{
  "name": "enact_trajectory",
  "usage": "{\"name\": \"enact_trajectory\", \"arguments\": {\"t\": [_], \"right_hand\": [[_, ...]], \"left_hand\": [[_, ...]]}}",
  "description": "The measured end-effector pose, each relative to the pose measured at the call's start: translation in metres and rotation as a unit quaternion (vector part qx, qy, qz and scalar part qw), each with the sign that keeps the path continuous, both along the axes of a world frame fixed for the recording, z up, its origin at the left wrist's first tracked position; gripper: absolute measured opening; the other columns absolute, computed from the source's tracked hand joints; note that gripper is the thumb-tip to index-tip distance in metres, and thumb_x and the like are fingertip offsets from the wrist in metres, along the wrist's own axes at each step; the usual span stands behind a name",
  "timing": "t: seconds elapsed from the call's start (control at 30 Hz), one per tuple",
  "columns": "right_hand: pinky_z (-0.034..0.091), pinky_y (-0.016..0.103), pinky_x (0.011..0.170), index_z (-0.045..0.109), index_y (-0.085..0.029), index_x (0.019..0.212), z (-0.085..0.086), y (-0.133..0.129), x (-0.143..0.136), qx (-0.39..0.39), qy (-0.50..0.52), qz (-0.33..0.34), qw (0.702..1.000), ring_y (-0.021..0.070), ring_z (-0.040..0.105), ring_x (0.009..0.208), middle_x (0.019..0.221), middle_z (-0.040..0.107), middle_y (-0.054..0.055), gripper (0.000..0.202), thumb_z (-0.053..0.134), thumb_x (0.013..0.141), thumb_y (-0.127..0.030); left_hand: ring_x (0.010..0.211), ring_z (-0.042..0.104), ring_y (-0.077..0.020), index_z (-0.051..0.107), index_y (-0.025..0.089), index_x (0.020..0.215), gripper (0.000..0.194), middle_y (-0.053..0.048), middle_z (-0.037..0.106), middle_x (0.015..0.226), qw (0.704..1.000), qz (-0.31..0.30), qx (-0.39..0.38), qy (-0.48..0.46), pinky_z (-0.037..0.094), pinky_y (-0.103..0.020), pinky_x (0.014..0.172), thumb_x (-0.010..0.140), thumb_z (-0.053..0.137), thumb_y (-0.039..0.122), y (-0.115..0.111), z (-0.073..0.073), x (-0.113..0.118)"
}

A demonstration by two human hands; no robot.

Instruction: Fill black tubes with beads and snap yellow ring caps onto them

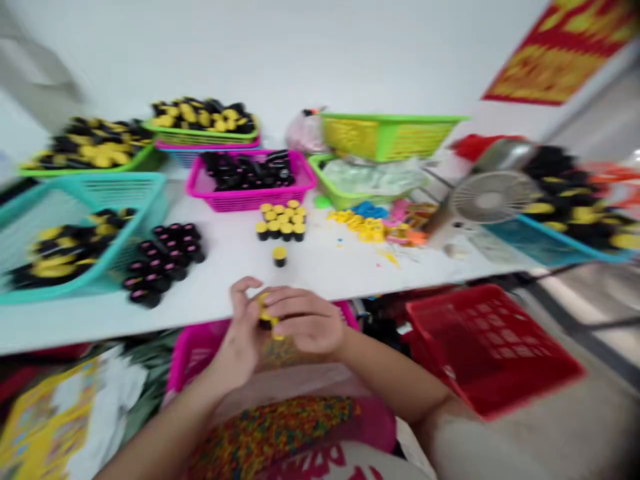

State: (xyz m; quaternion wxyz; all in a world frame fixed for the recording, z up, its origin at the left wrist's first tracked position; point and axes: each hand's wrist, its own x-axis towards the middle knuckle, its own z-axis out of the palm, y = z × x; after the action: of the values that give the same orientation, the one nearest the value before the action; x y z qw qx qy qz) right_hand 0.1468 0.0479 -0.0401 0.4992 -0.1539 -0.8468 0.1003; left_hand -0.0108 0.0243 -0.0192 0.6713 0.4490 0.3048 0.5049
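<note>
in front of the body, just over the near edge of a long white tabletop [225, 280], the person's two hands meet around a small yellow-and-black plastic piece [267, 320], held above the table's edge. the left hand [243, 340] has its fingers closed on the piece from one side, the index finger bent in an arch; its thumb cannot be made out. the right hand [313, 323] comes from the other side, fingers bent and clamped on the same piece, the fingertips partly covering it.

below the hands sits a magenta plastic basin [176, 357], and nearer the body lies a heap of tiny multicoloured grains [273, 427].

on the tabletop, just beyond the hands, one short black cylinder with a yellow top [279, 257] stands upright by itself; behind it a close group of similar yellow-topped cylinders [281, 223] stands in rows. to the left is a cluster of black cylinders with pink-marked ends [167, 257], next to a turquoise plastic basket [120, 183] holding yellow-and-black pieces. behind the group, a magenta openwork basket [250, 200] holds black pieces. rightward lie loose yellow plastic bits [370, 228] and a small round fan [493, 197]; below the table's right part is a red plastic basket [495, 347].
</note>
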Motion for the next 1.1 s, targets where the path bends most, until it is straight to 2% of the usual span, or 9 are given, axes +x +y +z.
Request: {"name": "enact_trajectory", "arguments": {"t": [0.07, 0.17, 0.43, 0.57, 0.67, 0.77, 0.9, 1.0, 1.1], "right_hand": [[0.052, 0.042, 0.105, 0.048, -0.029, 0.133, 0.003, -0.004, 0.001, -0.016, 0.113, -0.004, 0.994, 0.0205, 0.056, 0.128, 0.124, 0.063, 0.008, 0.054, 0.065, 0.085, -0.013], [0.054, 0.042, 0.101, 0.044, -0.031, 0.141, 0.011, -0.007, -0.002, -0.065, 0.109, -0.038, 0.991, 0.0235, 0.057, 0.125, 0.131, 0.059, 0.009, 0.070, 0.072, 0.078, -0.015], [0.061, 0.036, 0.083, 0.053, -0.029, 0.130, 0.018, -0.020, -0.013, -0.093, 0.120, -0.108, 0.982, 0.0232, 0.064, 0.112, 0.123, 0.064, 0.008, 0.067, 0.056, 0.069, -0.002], [0.057, 0.039, 0.096, 0.058, -0.026, 0.127, 0.024, -0.022, -0.010, -0.106, 0.113, -0.084, 0.984, 0.0227, 0.064, 0.113, 0.121, 0.064, 0.009, 0.061, 0.057, 0.071, -0.002], [0.053, 0.043, 0.103, 0.061, -0.028, 0.126, 0.032, -0.018, -0.003, -0.187, 0.102, -0.011, 0.977, 0.0239, 0.061, 0.119, 0.124, 0.062, 0.008, 0.053, 0.070, 0.076, -0.011], [0.050, 0.046, 0.106, 0.069, -0.034, 0.118, 0.038, -0.017, 0.002, -0.247, 0.140, 0.070, 0.956, 0.0262, 0.056, 0.127, 0.134, 0.057, 0.007, 0.040, 0.077, 0.080, -0.029], [0.055, 0.040, 0.100, 0.067, -0.036, 0.121, 0.035, -0.021, -0.004, -0.335, 0.212, 0.095, 0.913, 0.0232, 0.059, 0.123, 0.131, 0.059, 0.006, 0.047, 0.081, 0.077, -0.033], [0.059, 0.031, 0.086, 0.064, -0.027, 0.123, 0.027, -0.023, -0.011, -0.484, 0.221, 0.118, 0.839, 0.0165, 0.068, 0.099, 0.111, 0.068, 0.005, 0.052, 0.082, 0.075, -0.036], [0.059, 0.029, 0.081, 0.069, -0.020, 0.107, 0.020, -0.021, -0.014, -0.563, 0.207, 0.107, 0.793, 0.0140, 0.069, 0.084, 0.098, 0.072, 0.004, 0.045, 0.084, 0.070, -0.041]], "left_hand": [[0.059, 0.053, -0.0086, 0.036, 0.030, 0.112, 0.035, 0.007, 0.058, 0.079, 0.999, -0.010, -0.015, -0.034, 0.044, -0.018, 0.050, 0.091, 0.057, 0.049, -0.001, 0.010, -0.004], [0.067, 0.059, -0.0127, 0.034, 0.028, 0.110, 0.038, 0.004, 0.060, 0.078, 0.995, -0.036, -0.057, -0.072, 0.042, -0.019, 0.050, 0.088, 0.057, 0.050, 0.004, 0.022, 0.004], [0.067, 0.058, -0.0160, 0.034, 0.028, 0.101, 0.042, 0.004, 0.053, 0.072, 0.969, -0.089, -0.164, -0.160, 0.034, -0.021, 0.049, 0.076, 0.063, 0.044, -0.001, 0.039, 0.015], [0.063, 0.053, -0.0144, 0.034, 0.027, 0.099, 0.033, 0.004, 0.050, 0.071, 0.964, -0.096, -0.180, -0.173, 0.035, -0.022, 0.050, 0.080, 0.056, 0.042, -0.004, 0.035, 0.013], [0.068, 0.053, -0.0149, 0.033, 0.029, 0.103, 0.026, 0.004, 0.052, 0.075, 0.984, -0.082, -0.086, -0.134, 0.037, -0.023, 0.053, 0.091, 0.048, 0.047, -0.005, 0.023, 0.006], [0.088, 0.057, -0.0168, 0.032, 0.032, 0.111, 0.017, 0.000, 0.060, 0.095, 0.987, -0.054, 0.149, 0.003, 0.046, -0.033, 0.080, 0.101, 0.037, 0.044, -0.002, 0.013, -0.007], [0.102, 0.055, -0.0238, 0.045, 0.028, 0.110, 0.020, -0.007, 0.062, 0.107, 0.863, -0.045, 0.444, 0.237, 0.038, -0.045, 0.095, 0.100, 0.036, 0.044, 0.010, 0.015, -0.026], [0.096, 0.056, -0.0246, 0.057, 0.031, 0.106, 0.017, -0.005, 0.066, 0.100, 0.795, -0.010, 0.488, 0.360, 0.037, -0.043, 0.090, 0.094, 0.050, 0.042, 0.018, 0.024, -0.038], [0.096, 0.058, -0.0236, 0.061, 0.033, 0.113, 0.024, -0.004, 0.068, 0.103, 0.779, -0.021, 0.473, 0.410, 0.038, -0.040, 0.087, 0.096, 0.047, 0.040, 0.021, 0.032, -0.044]]}}
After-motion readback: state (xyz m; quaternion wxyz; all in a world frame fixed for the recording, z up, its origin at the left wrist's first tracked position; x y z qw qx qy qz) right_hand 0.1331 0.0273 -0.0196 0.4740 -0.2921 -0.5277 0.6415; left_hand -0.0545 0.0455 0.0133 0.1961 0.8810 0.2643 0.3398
